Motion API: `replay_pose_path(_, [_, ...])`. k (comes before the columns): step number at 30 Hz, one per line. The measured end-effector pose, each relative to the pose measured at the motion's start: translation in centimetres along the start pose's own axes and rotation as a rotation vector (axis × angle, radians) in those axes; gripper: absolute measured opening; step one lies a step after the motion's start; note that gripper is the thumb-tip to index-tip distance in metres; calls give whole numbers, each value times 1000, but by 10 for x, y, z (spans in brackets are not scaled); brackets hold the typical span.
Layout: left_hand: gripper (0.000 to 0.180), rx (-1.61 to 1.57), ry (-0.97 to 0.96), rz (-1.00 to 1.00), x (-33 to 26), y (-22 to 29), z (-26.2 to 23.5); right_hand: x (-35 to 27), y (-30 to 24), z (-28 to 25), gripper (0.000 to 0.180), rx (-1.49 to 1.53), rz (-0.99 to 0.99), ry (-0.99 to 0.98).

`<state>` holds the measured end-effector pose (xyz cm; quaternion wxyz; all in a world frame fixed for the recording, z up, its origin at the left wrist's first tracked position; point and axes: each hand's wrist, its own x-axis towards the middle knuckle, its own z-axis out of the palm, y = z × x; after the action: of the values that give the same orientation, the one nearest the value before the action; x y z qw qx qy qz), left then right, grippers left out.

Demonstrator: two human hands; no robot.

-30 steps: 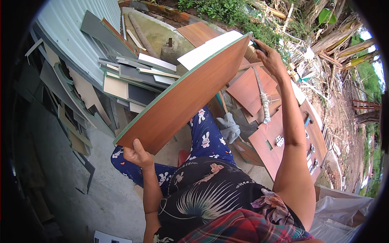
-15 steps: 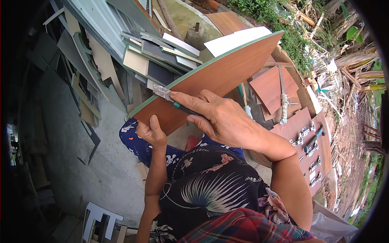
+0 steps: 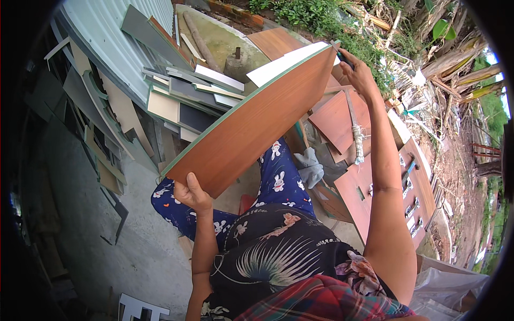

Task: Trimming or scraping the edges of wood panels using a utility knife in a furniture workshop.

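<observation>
A large brown wood-grain board (image 3: 257, 123) with a green edge stands tilted across my lap. My left hand (image 3: 194, 195) grips its near left corner, thumb on the brown face and the other fingers mostly hidden behind. At the far right end of the board, my right hand (image 3: 357, 74) is closed around a utility knife (image 3: 346, 59) with a dark handle. The blade tip lies at the board's far corner, by the green edge; whether it touches is too small to tell.
Stacked offcuts (image 3: 187, 101) lie beyond the board, with long strips (image 3: 104, 112) leaning at the left. To the right are brown panels (image 3: 334, 123), a long blade with a wrapped handle (image 3: 357, 142), a grey cloth (image 3: 310, 168), several metal hinges (image 3: 412, 206) and a blue-handled tool (image 3: 411, 167).
My right hand has slid the knife from the near left part of the green edge to the far right corner, and my arm is stretched out. My left hand keeps its hold.
</observation>
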<state>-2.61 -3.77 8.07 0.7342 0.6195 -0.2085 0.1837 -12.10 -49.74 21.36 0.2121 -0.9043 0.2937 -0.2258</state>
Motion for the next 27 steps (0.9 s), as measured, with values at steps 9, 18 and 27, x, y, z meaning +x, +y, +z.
replay_pose_path(9, [34, 39, 4, -11, -7, 0, -4, 6, 113, 52, 51, 709, 454, 178])
replay_pose_path(18, [34, -31, 77, -35, -8, -8, 4, 35, 74, 89, 46, 1080, 367, -15])
replay_pose_path(27, [35, 4, 74, -49, -20, -25, -10, 50, 74, 91, 45, 844, 402, -90])
